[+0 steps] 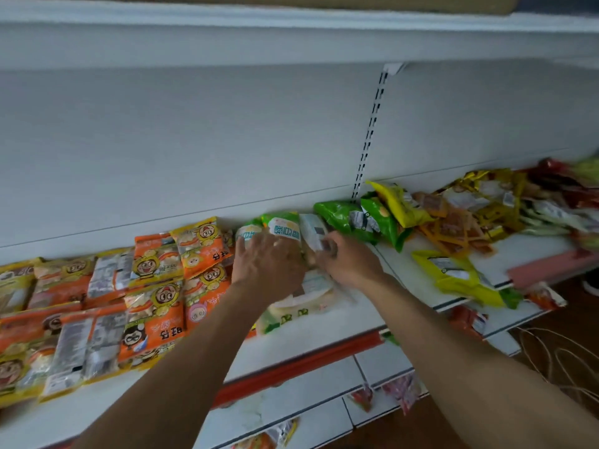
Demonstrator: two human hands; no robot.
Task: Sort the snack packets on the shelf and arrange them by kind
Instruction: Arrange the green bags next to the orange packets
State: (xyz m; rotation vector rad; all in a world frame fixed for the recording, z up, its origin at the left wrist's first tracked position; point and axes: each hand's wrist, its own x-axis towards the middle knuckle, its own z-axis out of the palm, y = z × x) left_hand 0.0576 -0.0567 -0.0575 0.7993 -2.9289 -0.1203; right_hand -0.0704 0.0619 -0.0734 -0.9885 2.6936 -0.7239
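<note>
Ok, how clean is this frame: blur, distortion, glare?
Head view: motion blur smears the red and yellow packet pile at far right and softens the left hand, right hand and the pale green-and-white plastic packets they handle; wide-angle bowing curves the white metal shelf; light dim and flat, no strong glare.

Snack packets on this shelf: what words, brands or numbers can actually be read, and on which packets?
"旺仔", upside down and only likely: big black characters on the orange packets.
Teal labels on the green-and-white packets: upside-down characters, too blurred to read.
Barcode panels on the packet backs: print too small.
Mixed pile on the right: blurred, nothing legible.
</note>
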